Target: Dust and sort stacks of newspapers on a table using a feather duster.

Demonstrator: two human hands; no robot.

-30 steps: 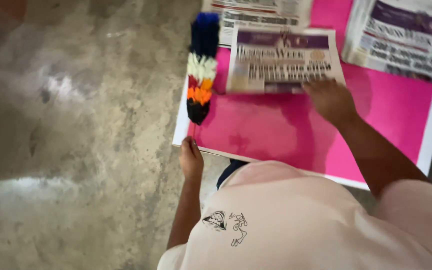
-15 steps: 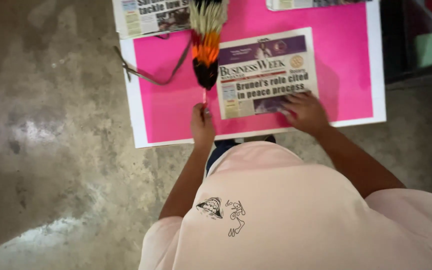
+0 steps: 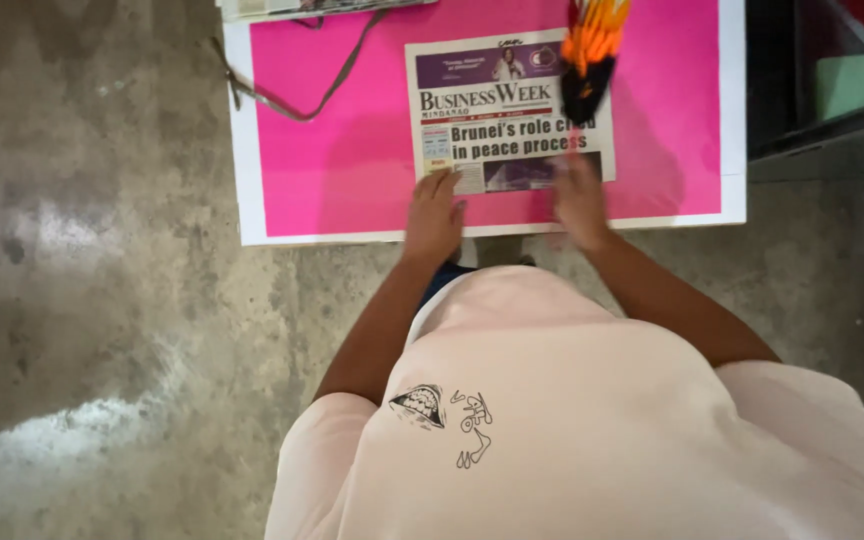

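Newspaper: a folded newspaper with a purple band across its top lies flat on the pink sheet, a little right of the middle, its lower edge close to the sheet's near edge.
Left hand: rests palm down at the newspaper's lower left corner, fingers stretched out and lightly spread, fingertips on the paper; it grips nothing.
Right hand: blurred, lying at the newspaper's lower right corner; whether it is flat or closed on something cannot be told.
Feather duster: a tuft of orange, yellow and black, over the newspaper's upper right corner; its handle is not visible, and contact with the right hand cannot be made out.
Pink sheet: bright pink, covering a white board that shows as a border along the left, near and right edges.
Strap: a thin grey-brown loop lying across the sheet's far left corner and over the board's left edge.
Second newspaper: only its lower edge shows at the far left edge.
Floor: worn grey concrete beneath the board.
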